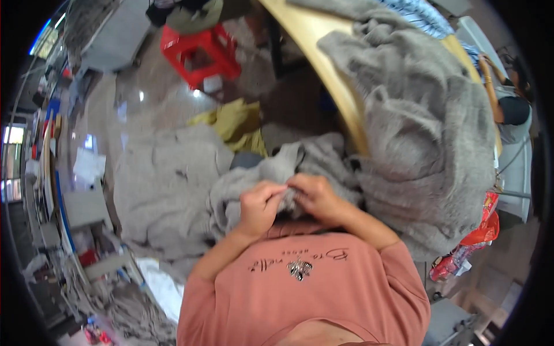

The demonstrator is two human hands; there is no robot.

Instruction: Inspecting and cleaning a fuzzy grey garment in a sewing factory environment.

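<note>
A length of grey fuzzy fabric (326, 153) lies bunched across my lap. Close together in front of my shirt, both hands pinch its near edge. My left hand (258, 206) has thumb and forefinger pressed together on the fabric. Almost meeting those fingertips, my right hand (316, 197) is closed on the same edge. Anything small between the fingertips is too blurred to make out. More grey fabric (173, 179) spreads out to my left, joining or touching the bunched part; I cannot tell which.
A large heap of the same grey fabric (427, 132) covers the pale wooden table (355, 124) at right. Ahead stands a red plastic stool (199, 55), near a yellow-green cloth (236, 121). Another person (511, 109) is at the far right, above a red plastic bag (485, 228).
</note>
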